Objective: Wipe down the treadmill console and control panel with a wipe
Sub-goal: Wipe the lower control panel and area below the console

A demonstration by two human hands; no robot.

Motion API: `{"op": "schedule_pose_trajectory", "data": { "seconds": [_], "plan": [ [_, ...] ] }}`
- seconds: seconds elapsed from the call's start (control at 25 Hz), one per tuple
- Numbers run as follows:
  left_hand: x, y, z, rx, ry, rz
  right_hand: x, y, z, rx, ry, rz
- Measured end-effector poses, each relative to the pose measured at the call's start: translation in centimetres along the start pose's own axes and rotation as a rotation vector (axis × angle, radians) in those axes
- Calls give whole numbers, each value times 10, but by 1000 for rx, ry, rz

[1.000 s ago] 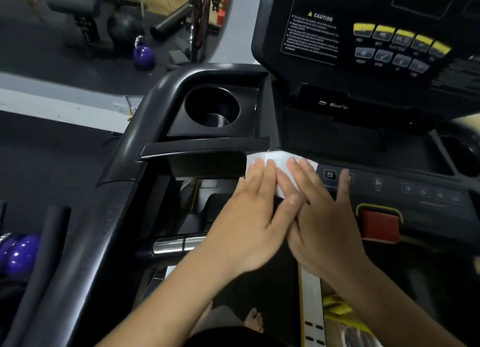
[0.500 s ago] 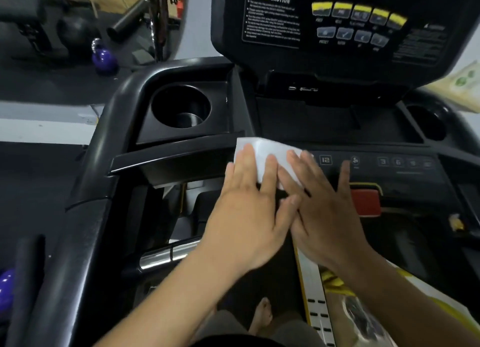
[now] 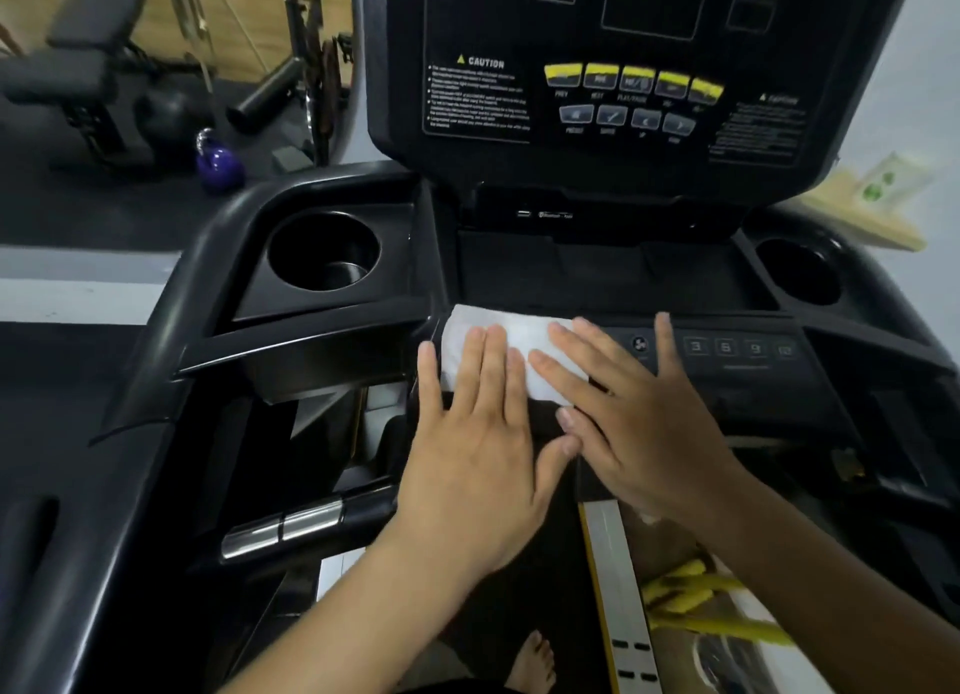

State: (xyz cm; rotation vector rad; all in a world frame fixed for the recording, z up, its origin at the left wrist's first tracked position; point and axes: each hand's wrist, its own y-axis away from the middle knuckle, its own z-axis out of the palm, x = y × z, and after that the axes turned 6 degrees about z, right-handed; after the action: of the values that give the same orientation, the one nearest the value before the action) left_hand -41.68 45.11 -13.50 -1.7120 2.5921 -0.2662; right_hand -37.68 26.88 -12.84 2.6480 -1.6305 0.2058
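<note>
A white wipe (image 3: pixel 511 332) lies flat on the left end of the black control panel (image 3: pixel 737 350), which carries a fan button and numbered keys. My left hand (image 3: pixel 478 444) presses on the wipe's left part with flat, spread fingers. My right hand (image 3: pixel 631 423) presses on its right part, fingers flat, index stretched toward the numbered keys. The two thumbs touch below the wipe. Above stands the treadmill console (image 3: pixel 623 90) with yellow and grey buttons and a caution label.
Cup holders sit on the left (image 3: pixel 324 251) and right (image 3: pixel 797 272) of the console base. A chrome grip sensor (image 3: pixel 283 529) is at lower left. A purple kettlebell (image 3: pixel 219 160) and gym gear lie on the floor beyond. A bare foot (image 3: pixel 532 662) shows below.
The wipe now lies spread wider under both hands on the panel. The view has shifted, so the console sits more centred and more of it shows.
</note>
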Motion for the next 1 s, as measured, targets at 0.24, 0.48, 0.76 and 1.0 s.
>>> {"op": "schedule_pose_trajectory", "data": {
  "seconds": [0.24, 0.48, 0.76, 1.0],
  "plan": [
    [23, 26, -10, 1, -1, -31, -2, 21, -18, 109, -126, 73],
    [4, 7, 1, -70, -59, 17, -21, 9, -2, 41, -194, 121],
    [68, -38, 11, -13, -34, 154, 42, 41, -1, 95, -93, 316],
    [30, -17, 3, 38, -58, 42, -4, 12, -2, 86, -250, 155]
  ]
}}
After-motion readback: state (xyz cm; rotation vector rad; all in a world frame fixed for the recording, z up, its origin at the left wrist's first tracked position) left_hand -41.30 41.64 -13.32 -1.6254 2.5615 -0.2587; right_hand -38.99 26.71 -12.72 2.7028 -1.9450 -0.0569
